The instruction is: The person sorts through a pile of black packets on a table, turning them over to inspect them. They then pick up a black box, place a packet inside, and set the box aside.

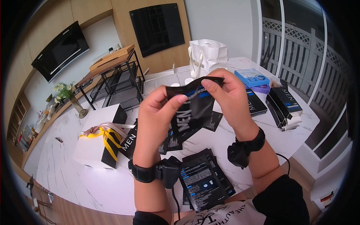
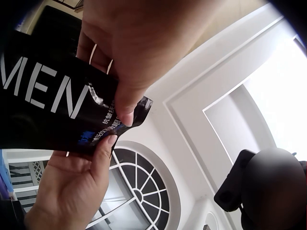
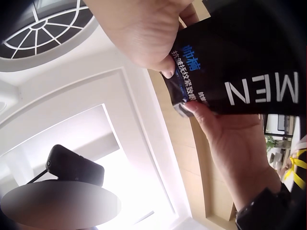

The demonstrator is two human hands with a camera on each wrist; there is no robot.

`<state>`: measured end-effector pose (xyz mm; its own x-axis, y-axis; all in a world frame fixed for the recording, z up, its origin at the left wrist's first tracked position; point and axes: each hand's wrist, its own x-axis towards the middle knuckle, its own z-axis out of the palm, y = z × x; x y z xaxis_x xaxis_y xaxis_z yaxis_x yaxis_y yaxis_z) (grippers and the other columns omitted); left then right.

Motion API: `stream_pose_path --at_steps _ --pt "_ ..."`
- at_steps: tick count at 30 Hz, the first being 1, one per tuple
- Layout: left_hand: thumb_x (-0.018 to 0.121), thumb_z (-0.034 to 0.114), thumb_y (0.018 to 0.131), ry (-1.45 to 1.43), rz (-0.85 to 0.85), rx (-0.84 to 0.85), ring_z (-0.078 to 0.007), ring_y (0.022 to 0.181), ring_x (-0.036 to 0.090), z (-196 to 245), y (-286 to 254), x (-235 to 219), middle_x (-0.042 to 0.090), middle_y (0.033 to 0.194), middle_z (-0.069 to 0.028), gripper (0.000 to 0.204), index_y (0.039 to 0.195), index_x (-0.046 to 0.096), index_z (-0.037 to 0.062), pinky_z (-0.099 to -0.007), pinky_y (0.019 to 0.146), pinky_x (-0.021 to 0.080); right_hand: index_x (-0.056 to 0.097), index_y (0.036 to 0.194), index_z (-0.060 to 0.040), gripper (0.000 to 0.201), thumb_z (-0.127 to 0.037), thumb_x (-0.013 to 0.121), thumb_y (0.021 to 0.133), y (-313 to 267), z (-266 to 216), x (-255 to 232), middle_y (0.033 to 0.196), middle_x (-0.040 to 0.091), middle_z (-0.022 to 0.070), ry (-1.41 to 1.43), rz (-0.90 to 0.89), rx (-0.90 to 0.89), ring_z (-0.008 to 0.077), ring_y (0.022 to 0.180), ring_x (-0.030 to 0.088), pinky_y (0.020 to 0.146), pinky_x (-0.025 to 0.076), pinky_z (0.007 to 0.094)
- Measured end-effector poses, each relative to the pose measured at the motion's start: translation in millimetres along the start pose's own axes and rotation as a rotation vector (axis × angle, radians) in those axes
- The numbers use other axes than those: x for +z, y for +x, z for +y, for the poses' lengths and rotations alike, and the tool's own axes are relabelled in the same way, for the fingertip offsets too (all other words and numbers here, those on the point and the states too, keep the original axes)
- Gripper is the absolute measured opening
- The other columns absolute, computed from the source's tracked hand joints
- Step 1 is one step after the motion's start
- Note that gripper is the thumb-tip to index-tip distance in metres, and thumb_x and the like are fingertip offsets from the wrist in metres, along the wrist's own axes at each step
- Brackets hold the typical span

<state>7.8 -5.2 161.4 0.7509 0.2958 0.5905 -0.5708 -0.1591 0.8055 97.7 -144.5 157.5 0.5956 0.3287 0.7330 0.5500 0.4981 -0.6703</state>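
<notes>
Both hands hold a black sachet point(image 1: 191, 108) printed "MEN" up above the white marble table point(image 1: 67, 168). My left hand point(image 1: 161, 107) pinches its left side, thumb on the front. My right hand point(image 1: 221, 88) pinches the top edge. In the left wrist view the left hand point(image 2: 129, 48) and right hand point(image 2: 72, 191) both grip one corner of the sachet point(image 2: 43, 110), where a small tear shows. The right wrist view shows the right hand point(image 3: 139, 33) and left hand point(image 3: 235, 148) pinching the same sachet point(image 3: 249, 72).
A stack of black sachets point(image 1: 204, 182) lies near the front edge, and more sachets point(image 1: 174, 140) lie under my hands. A white gift box with yellow ribbon point(image 1: 97, 140) stands left. A white paper bag point(image 1: 207, 56), a blue box point(image 1: 252, 77) and black boxes point(image 1: 285, 103) stand behind and right.
</notes>
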Motion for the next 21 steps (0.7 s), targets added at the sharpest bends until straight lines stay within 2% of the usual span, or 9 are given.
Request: stream_pose_path --at_steps 1,4,6,9,13,15,16,19,21 --pt "0.062 0.011 0.081 0.059 -0.063 0.006 -0.0021 0.069 0.05 0.8 -1.1 0.3 0.058 0.076 0.0029 0.011 0.087 0.059 0.0013 -0.016 0.061 0.039 0.055 0.085 -0.0013 0.009 -0.009 0.059 0.084 -0.2 -1.2 0.9 0.074 0.055 -0.0009 0.0 -0.001 0.0 0.0023 0.067 0.049 0.059 0.04 0.0154" --pt "0.063 0.011 0.081 -0.013 -0.007 -0.006 -0.0019 0.068 0.049 -0.8 0.6 1.4 0.058 0.076 0.0034 0.012 0.088 0.059 0.0016 -0.0157 0.061 0.039 0.056 0.085 -0.0012 0.008 -0.008 0.06 0.083 -3.0 -4.6 4.5 0.074 0.055 -0.001 0.093 0.029 0.006 0.003 0.067 0.049 0.06 0.039 0.0162" --pt "0.063 0.012 0.082 -0.035 0.066 0.019 -0.0025 0.07 0.05 -3.7 4.1 -0.8 0.059 0.077 0.0029 0.013 0.088 0.059 0.0012 -0.0162 0.063 0.039 0.056 0.084 -0.0008 0.008 -0.007 0.061 0.081 -6.7 -4.4 6.3 0.075 0.054 -0.0007 -0.06 -0.105 -0.156 0.0042 0.068 0.05 0.061 0.039 0.017" --pt "0.063 0.012 0.081 -0.027 0.04 0.069 -0.0029 0.07 0.051 -6.9 3.8 -1.9 0.059 0.078 0.0025 0.013 0.089 0.059 0.001 -0.0165 0.064 0.04 0.056 0.082 -0.0017 0.007 -0.006 0.061 0.08 -12.5 -4.3 14.4 0.073 0.054 -0.0004 -0.054 -0.136 -0.208 0.0046 0.068 0.049 0.061 0.039 0.0188" --pt "0.063 0.012 0.081 -0.103 0.037 0.007 -0.0029 0.07 0.05 1.1 -0.6 1.9 0.059 0.079 0.0024 0.014 0.088 0.059 0.0008 -0.0165 0.063 0.04 0.056 0.081 -0.002 0.01 -0.01 0.061 0.081 -4.2 -8.3 2.8 0.073 0.054 -0.0008 -0.065 0.006 -0.139 0.0037 0.067 0.049 0.06 0.039 0.0173" --pt "0.063 0.012 0.081 0.034 -0.045 0.056 -0.0031 0.07 0.051 1.1 -1.8 1.8 0.059 0.079 0.0023 0.013 0.088 0.06 0.0008 -0.0166 0.064 0.04 0.056 0.081 -0.0022 0.008 -0.009 0.061 0.082 -3.5 -10.0 1.8 0.073 0.054 -0.001 0.015 0.019 -0.065 0.0042 0.068 0.049 0.061 0.039 0.0185" --pt "0.063 0.012 0.082 0.056 -0.02 0.037 -0.0033 0.071 0.052 0.2 -1.7 2.5 0.06 0.079 0.0019 0.013 0.088 0.06 0.0008 -0.0168 0.064 0.04 0.056 0.081 -0.0022 0.008 -0.009 0.061 0.082 -4.2 -9.8 2.0 0.073 0.054 -0.001 0.015 0.019 -0.065 0.0042 0.068 0.049 0.061 0.039 0.0185" --pt "0.062 0.012 0.082 -0.03 0.038 0.041 -0.0032 0.071 0.052 -4.2 3.5 -0.3 0.061 0.08 0.0016 0.013 0.088 0.06 0.0007 -0.0166 0.064 0.04 0.055 0.081 -0.0017 0.009 -0.008 0.061 0.081 -9.0 -6.0 7.3 0.073 0.053 -0.0006 -0.136 -0.088 -0.234 0.0049 0.069 0.047 0.061 0.039 0.0196" --pt "0.061 0.012 0.083 -0.031 0.023 0.073 -0.0032 0.071 0.052 -3.7 3.0 -0.9 0.061 0.08 0.0015 0.013 0.089 0.06 0.0004 -0.0164 0.064 0.04 0.055 0.081 -0.0015 0.009 -0.008 0.062 0.08 -12.1 -3.7 15.8 0.073 0.053 -0.0001 -0.082 -0.111 -0.294 0.0051 0.068 0.047 0.061 0.038 0.0193"
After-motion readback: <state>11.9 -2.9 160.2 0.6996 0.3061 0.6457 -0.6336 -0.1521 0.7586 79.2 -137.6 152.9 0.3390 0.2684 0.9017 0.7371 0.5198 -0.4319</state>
